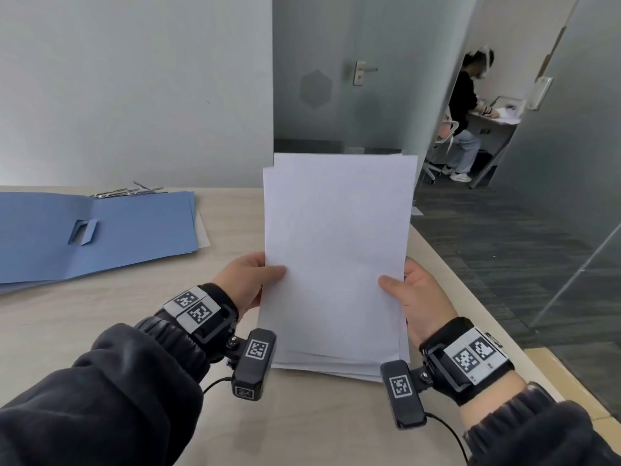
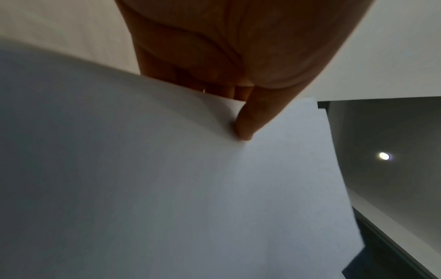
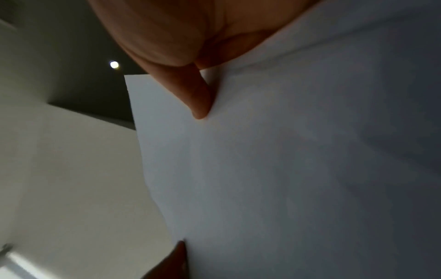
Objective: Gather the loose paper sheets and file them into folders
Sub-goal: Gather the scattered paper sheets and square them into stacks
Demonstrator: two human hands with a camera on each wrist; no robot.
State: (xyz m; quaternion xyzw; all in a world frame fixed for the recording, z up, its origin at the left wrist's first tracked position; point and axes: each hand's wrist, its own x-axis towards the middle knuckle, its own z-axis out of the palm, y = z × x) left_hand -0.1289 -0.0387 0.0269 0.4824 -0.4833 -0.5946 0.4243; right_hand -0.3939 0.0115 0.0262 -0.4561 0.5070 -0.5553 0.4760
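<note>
Both hands hold the sheets [image 1: 336,250] upright, bottom edge on the table [image 1: 302,428]: the left hand [image 1: 243,284] and right hand [image 1: 416,297] each pinch a side edge, thumb in front. The edges are uneven, so this looks like squaring the gathered stack. Next it should go left to the open blue folder [image 1: 97,230], near its metal clips [image 1: 131,191]. The table is pale wood; beyond are grey walls, a door [image 1: 336,72] and a seated person [image 1: 465,112].

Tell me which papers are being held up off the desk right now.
The white stack of sheets, gripped upright by the left hand and right hand. The blue folder lies open, flat on the desk.
</note>
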